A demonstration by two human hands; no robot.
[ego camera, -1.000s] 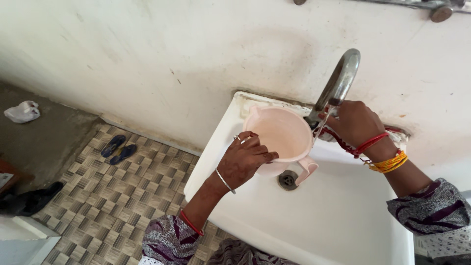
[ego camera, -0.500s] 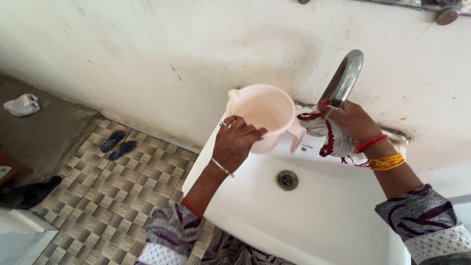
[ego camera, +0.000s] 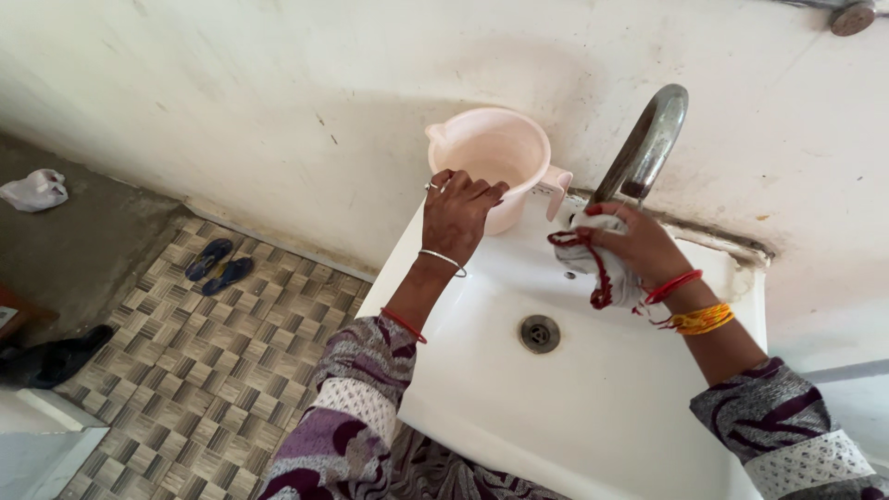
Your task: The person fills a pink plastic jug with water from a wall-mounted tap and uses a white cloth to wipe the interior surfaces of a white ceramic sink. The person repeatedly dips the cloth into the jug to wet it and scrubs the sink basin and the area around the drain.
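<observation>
One pink jug (ego camera: 495, 157), one white sink (ego camera: 593, 407), one metal tap (ego camera: 648, 139), one cloth (ego camera: 593, 259), two blue slippers (ego camera: 218, 262)

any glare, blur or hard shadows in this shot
Head view: soft, even daylight with no harsh glare; the metal tap carries a mild sheen. The pink jug casts a faint shadow on the wall. Left hand, right hand and white sink look sharp; slight wide-angle bending at the edges.

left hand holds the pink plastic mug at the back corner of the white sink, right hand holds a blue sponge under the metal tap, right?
One thing is wrong: the right hand holds a white cloth with red trim, not a blue sponge. The head view shows it. The rest stands: left hand, pink plastic mug, white sink, metal tap.
</observation>
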